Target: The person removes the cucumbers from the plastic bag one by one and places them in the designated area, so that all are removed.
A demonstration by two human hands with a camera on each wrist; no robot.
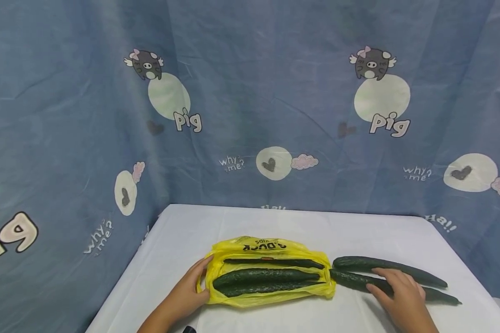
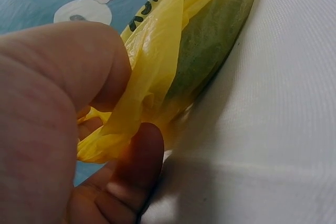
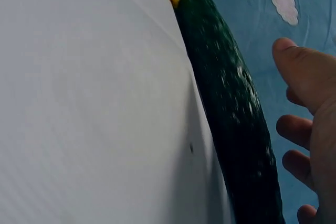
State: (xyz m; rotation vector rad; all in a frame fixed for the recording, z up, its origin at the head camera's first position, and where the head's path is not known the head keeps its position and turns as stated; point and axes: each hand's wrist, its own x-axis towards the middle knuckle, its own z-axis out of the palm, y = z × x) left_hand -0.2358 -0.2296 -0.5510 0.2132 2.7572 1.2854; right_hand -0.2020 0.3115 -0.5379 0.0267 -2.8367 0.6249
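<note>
A yellow plastic bag (image 1: pixel 271 300) with dark lettering lies on the table, several dark green cucumbers (image 1: pixel 266 276) showing through its opening. My left hand (image 1: pixel 188 286) grips the gathered left end of the bag; in the left wrist view its thumb and fingers (image 2: pixel 144 150) are around the crumpled plastic. Two cucumbers lie outside, right of the bag: a rear one (image 1: pixel 416 274) and a front one (image 1: pixel 354 280). Over the front cucumber (image 3: pixel 231 103) hovers my right hand (image 1: pixel 404 296), thumb and fingers spread and apart from it in the right wrist view.
A white cloth covers the table (image 1: pixel 229 224). Behind and to the left hangs a blue curtain (image 1: pixel 250 92) with pig prints. A small black object (image 1: pixel 189 329) shows at the bottom edge near the left forearm.
</note>
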